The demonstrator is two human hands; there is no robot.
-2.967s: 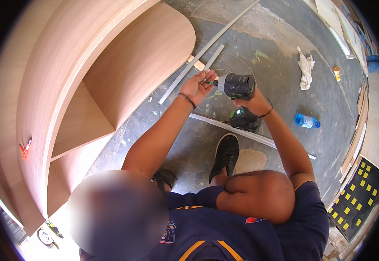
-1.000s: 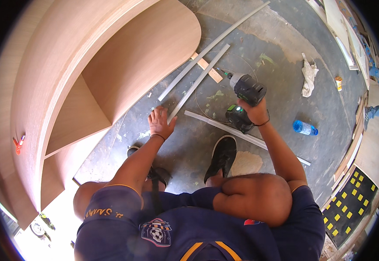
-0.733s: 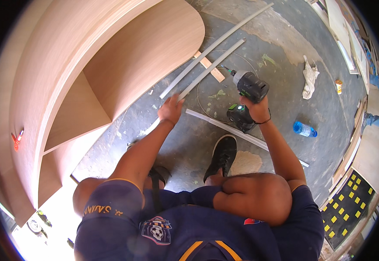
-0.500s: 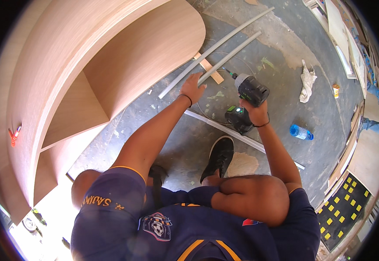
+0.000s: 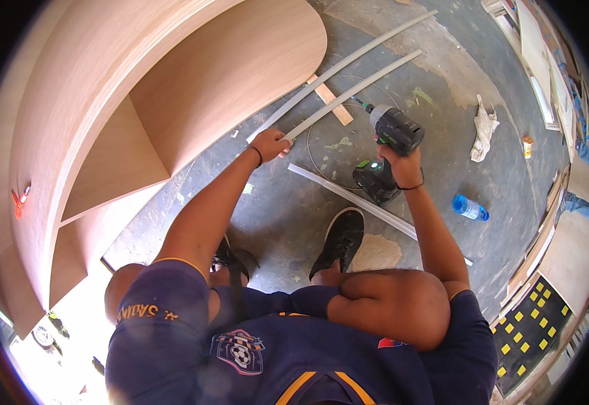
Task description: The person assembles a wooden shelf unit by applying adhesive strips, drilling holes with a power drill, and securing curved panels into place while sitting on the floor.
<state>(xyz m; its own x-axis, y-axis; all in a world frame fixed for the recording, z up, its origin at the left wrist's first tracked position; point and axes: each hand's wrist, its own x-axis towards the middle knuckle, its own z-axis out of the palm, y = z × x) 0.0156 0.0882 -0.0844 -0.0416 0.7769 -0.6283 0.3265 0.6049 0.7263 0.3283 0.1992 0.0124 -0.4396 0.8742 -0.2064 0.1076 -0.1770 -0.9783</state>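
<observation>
My right hand (image 5: 400,164) grips a black and grey cordless drill (image 5: 397,131) by its handle, with the bit pointing away and to the left. Close to the curved wooden cabinet, my left hand (image 5: 269,146) is closed around the near end of a long, narrow grey strip (image 5: 355,94). A second similar strip (image 5: 348,61) lies roughly parallel beyond it. Both cross a short flat piece of wood (image 5: 335,104) on the floor. Nearer to me, a whitish strip (image 5: 355,198) lies on the floor, passing under the drill's battery end and behind my right forearm.
The pale wooden cabinet (image 5: 234,74) with its rounded panel stands at left, an orange-handled tool (image 5: 19,202) on it. To the right on the grey floor are a blue bottle (image 5: 471,207), a white rag (image 5: 484,128) and a small yellow-orange container (image 5: 527,146). Boards (image 5: 538,61) line the far right.
My left hand has shifted left and toward me, to the near end of the grey strip. The drill stays in my right hand, almost unmoved.
</observation>
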